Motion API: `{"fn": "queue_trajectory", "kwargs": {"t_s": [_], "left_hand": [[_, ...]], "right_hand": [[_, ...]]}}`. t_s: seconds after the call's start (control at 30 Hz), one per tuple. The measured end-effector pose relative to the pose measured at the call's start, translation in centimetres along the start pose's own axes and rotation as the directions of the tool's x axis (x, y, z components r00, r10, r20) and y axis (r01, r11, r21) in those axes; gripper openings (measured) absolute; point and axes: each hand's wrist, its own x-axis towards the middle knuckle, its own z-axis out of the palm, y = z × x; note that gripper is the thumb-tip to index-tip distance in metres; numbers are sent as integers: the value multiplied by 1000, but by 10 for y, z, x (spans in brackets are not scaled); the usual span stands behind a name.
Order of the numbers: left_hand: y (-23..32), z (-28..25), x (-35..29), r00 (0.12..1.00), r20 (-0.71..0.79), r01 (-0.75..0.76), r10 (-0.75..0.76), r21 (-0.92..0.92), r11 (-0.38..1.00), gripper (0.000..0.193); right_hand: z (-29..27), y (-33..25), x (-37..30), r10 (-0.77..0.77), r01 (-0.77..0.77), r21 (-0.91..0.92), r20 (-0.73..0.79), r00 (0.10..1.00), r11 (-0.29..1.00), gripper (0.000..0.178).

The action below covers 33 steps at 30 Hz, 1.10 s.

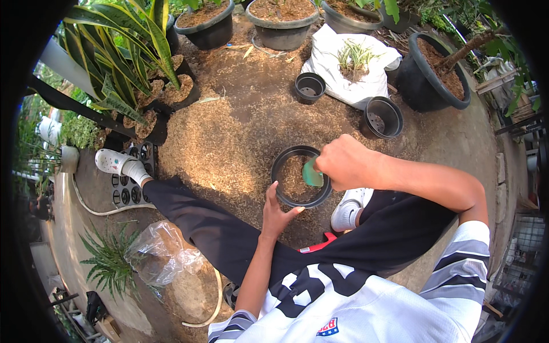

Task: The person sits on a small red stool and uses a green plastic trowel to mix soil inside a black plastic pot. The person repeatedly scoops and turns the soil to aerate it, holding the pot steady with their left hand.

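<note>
A round black plant pot (278, 166) stands on the ground between my legs, with brown loose potting mix (292, 177) inside. My left hand (277, 214) rests against its near left side, fingers on the outer wall and thumb at the near rim, steadying it. My right hand (347, 162) is closed in a fist over the pot's right rim. From that fist a green trowel (311, 174) points down into the pot; its handle is hidden in my fingers. Two smaller-looking black pots, one (309, 88) beyond and another (382, 118) to the right, hold little or nothing.
A white sack (366, 71) with a small grassy plant (353, 60) lies at the far right. Large potted plants line the back. Snake plants (123, 57) stand far left. A clear plastic bag (166, 251), a fern (114, 257), a hose (214, 303) and a red object (320, 243) lie nearer.
</note>
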Motion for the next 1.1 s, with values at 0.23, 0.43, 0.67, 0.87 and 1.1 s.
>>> {"fn": "queue_trajectory", "kwargs": {"t_s": [0.23, 0.43, 0.67, 0.87, 1.1], "left_hand": [[-1, 2, 1, 1000, 16, 18, -17, -56, 998, 117], [-2, 1, 1, 1000, 13, 18, -18, -4, 1000, 118], [-2, 2, 1, 1000, -3, -18, 18, -26, 999, 118], [0, 3, 3, 1000, 2, -30, 30, -1, 1000, 118], [-2, 0, 2, 999, 13, -51, 50, 86, 995, 120]], "right_hand": [[33, 9, 6, -12, 18, 112, -53, 999, 994, 32], [31, 6, 7, 10, -3, 165, -37, 999, 986, 34], [9, 15, 8, 144, -189, 362, 147, 979, 913, 31], [36, 13, 5, 33, -76, 256, 171, 985, 964, 35], [-14, 13, -6, 36, -93, 236, 239, 970, 967, 42]]}}
